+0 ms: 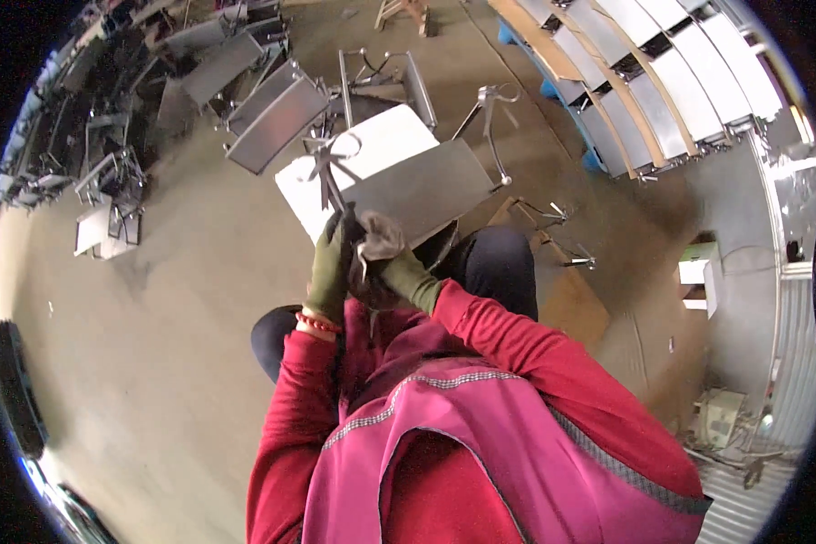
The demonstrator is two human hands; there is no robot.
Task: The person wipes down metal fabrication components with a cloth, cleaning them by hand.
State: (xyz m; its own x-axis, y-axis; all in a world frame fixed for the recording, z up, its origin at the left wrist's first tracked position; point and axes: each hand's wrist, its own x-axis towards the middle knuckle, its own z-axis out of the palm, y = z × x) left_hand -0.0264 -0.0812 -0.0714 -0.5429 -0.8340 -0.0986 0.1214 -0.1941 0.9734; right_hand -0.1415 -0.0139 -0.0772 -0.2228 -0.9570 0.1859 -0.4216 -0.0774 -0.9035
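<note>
In front of my knees lies a piece of furniture with a white panel (390, 145), a grey panel (435, 195) and bent metal legs. My left hand (332, 258), in an olive glove, is closed around the lower end of a metal leg (325, 172) whose upper part carries a curved bracket. Close beside it my right hand (399, 270), also gloved, grips a crumpled grey-brown cloth (381, 238). The cloth bunches against the leg's end and hides the right fingertips.
Similar metal-legged pieces (276, 118) stand just beyond, and many more crowd the far left. Long stacks of grey and white panels (671, 82) with wooden strips fill the far right. A brown board (567, 295) lies right of my knee. A white box (698, 272) is near the right wall.
</note>
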